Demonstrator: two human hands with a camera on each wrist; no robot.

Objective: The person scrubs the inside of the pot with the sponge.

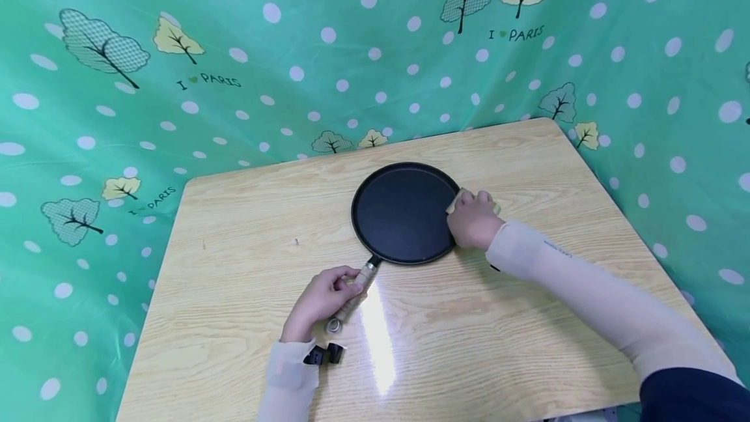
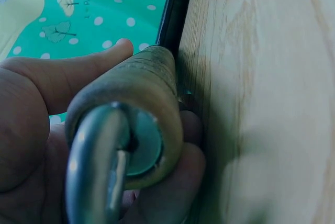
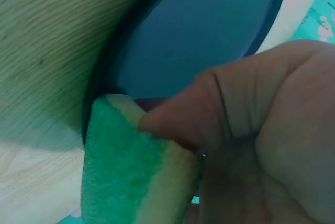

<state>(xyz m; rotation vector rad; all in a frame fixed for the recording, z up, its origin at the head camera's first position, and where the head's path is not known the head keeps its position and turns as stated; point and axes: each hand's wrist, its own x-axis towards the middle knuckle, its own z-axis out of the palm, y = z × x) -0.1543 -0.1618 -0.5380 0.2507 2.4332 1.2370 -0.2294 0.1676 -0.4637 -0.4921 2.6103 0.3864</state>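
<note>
A round black frying pan (image 1: 404,213) with a shallow rim lies on the wooden table. Its wooden handle (image 2: 128,85), with a metal hanging ring (image 2: 94,161) at the end, points toward the front left. My left hand (image 1: 328,293) holds this handle, thumb along one side and fingers beneath. At the pan's right edge, my right hand (image 1: 473,220) grips a sponge (image 3: 125,166) with a green scouring side and a yellowish side. In the right wrist view the sponge meets the pan's rim, and the thumb presses on its yellowish side.
The light wood table (image 1: 246,233) extends around the pan on all sides. Behind it and at both sides hangs a green dotted curtain (image 1: 328,77) with printed trees. A bright reflection lies on the tabletop in front of the pan.
</note>
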